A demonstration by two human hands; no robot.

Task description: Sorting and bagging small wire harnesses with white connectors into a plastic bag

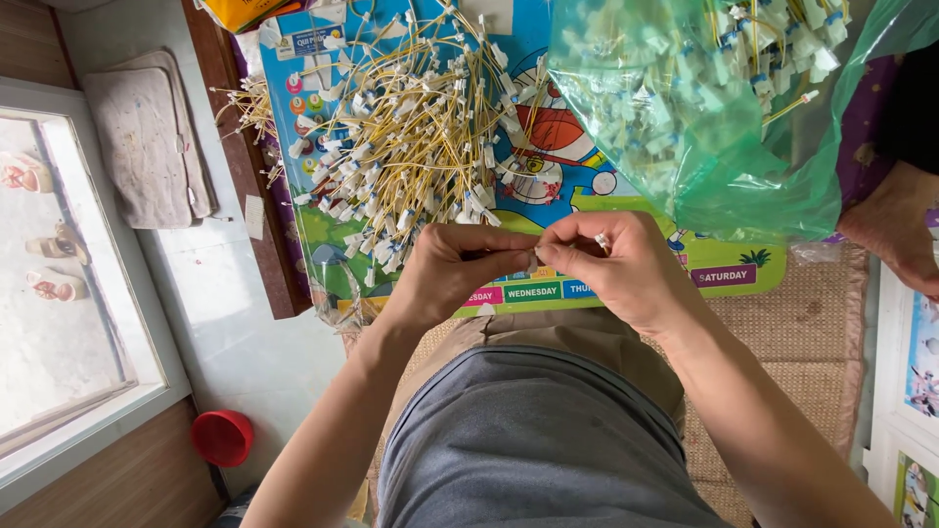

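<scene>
My left hand point(452, 271) and my right hand point(614, 266) meet at the middle of the view, fingertips pinched together on a small white connector piece point(533, 260). Another small white piece point(602, 240) shows between the fingers of my right hand. Just beyond my hands lies a big loose pile of yellow wires with white connectors point(411, 137), spread on a colourful cartoon board point(729, 274). My grey shirt and tan trousers fill the bottom of the view.
A green transparent plastic bag point(685, 127) of similar wired connectors sits at the upper right. Another person's foot point(895, 230) is at the right edge. A woven mat point(792, 332) lies under the board. A red cup point(222, 436) and a grey cloth point(147, 137) are on the floor at left.
</scene>
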